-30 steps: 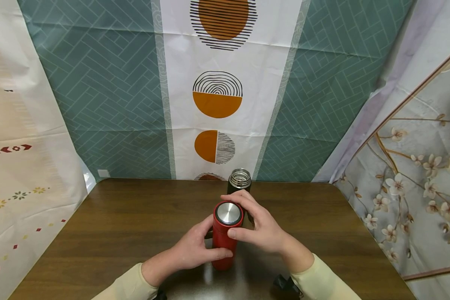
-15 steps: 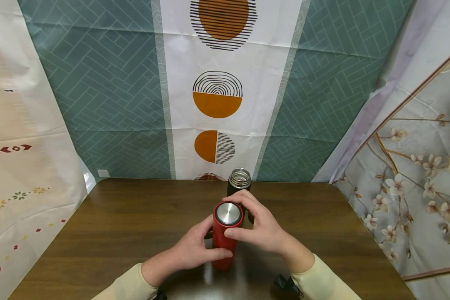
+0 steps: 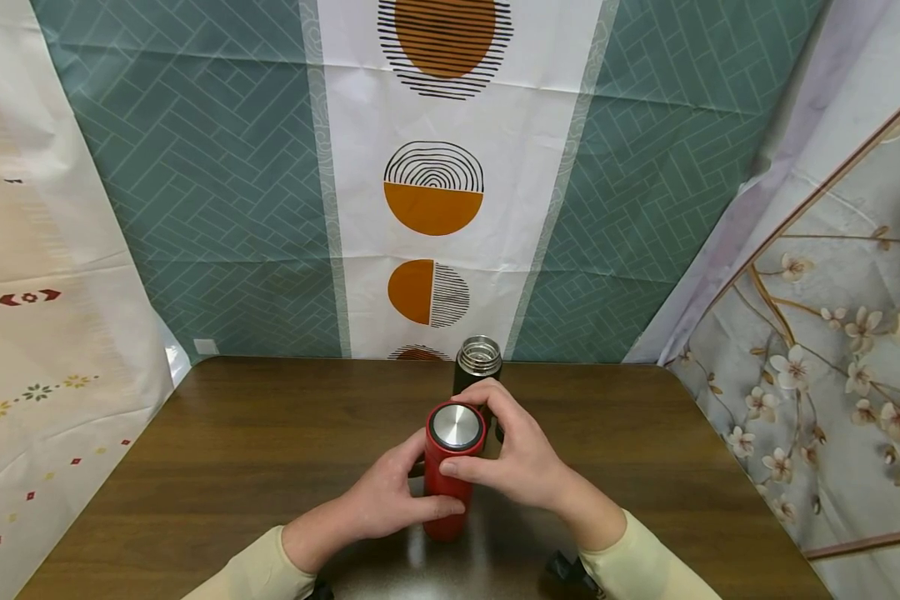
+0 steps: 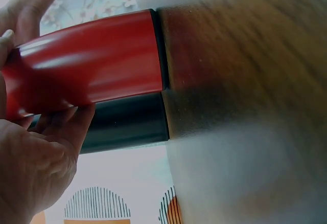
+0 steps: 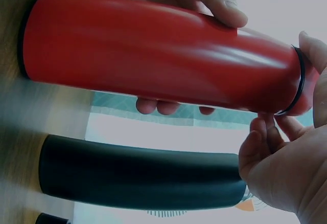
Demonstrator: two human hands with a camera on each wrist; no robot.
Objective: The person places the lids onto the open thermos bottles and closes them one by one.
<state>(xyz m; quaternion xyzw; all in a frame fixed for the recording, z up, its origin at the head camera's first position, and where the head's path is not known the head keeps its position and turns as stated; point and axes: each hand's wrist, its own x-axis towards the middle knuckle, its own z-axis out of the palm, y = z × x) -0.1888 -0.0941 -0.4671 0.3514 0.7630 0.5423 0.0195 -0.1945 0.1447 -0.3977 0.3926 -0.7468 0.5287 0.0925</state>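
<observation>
A red thermos flask (image 3: pixel 444 487) stands upright on the table, its cap (image 3: pixel 456 427) topped by a round silver disc. My left hand (image 3: pixel 386 500) grips the body from the left, with the thumb across the front. Around the cap are the thumb and fingers of my right hand (image 3: pixel 521 454); the right wrist view shows a dark ring (image 5: pixel 300 81) between cap and body. Just behind stands a black flask (image 5: pixel 138 173), its bare steel mouth (image 3: pixel 480 354) uncovered. My right hand partly hides that flask in the head view.
A small black object (image 5: pixel 51 219) shows at the lower edge of the right wrist view, cut off by the frame. The brown wooden table (image 3: pixel 270 417) ends at a patterned cloth wall (image 3: pixel 232 208) behind. Flowered fabric (image 3: pixel 832 375) hangs on the right.
My right thumb has shifted left across the cap's front while the fingers behind have moved slightly right. My left hand and both flasks keep their places.
</observation>
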